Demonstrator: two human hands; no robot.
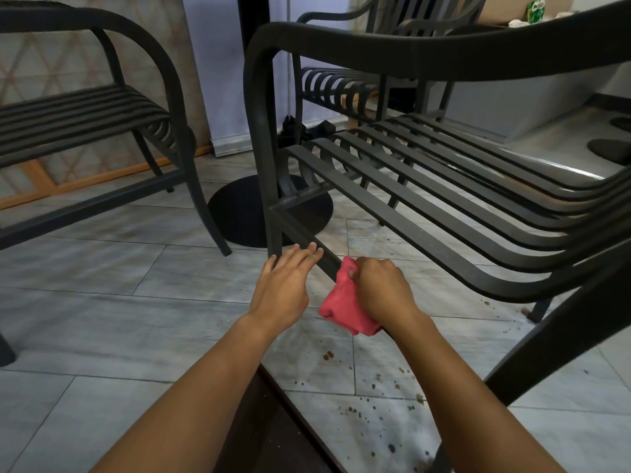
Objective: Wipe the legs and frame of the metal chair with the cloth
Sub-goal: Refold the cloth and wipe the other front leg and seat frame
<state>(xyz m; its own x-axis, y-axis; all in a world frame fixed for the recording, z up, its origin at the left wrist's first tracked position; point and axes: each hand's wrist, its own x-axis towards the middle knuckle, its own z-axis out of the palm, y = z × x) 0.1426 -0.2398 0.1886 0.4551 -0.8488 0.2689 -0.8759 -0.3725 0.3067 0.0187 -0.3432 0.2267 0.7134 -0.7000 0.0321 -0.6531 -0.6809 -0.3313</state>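
Two bare forearms reach in from the bottom edge, nearest the camera, over a dark strip whose nature is hard to make out. The right hand [380, 288] is clenched around a bunched red cloth [345, 307], pressing it against the low side rail [304, 238] of the metal chair [444, 199]; the rail disappears behind the cloth and fist, so its near end is hidden. The left hand [285, 285] lies flat and released, fingers straight and together, fingertips touching the same rail just beside the front leg [269, 186].

The chair fills the right half of the view: dark slatted seat, curved armrest [426, 49] overhead, its back and right side cut off by the frame. A thick dark leg [560, 339] slants down at the lower right.

No writing can be read anywhere. A green and white package [535, 10] at the top right bears print too small and blurred to read.

A second chair [102, 110] stands at the left, partly cut off, and a third chair [345, 83] shows behind the armrest. A round black table base [239, 216] sits between them on the grey tiled floor [119, 285]. Brown specks [375, 401] dot the tiles under the seat. Dark oval shapes [611, 150] at the right edge cannot be identified.
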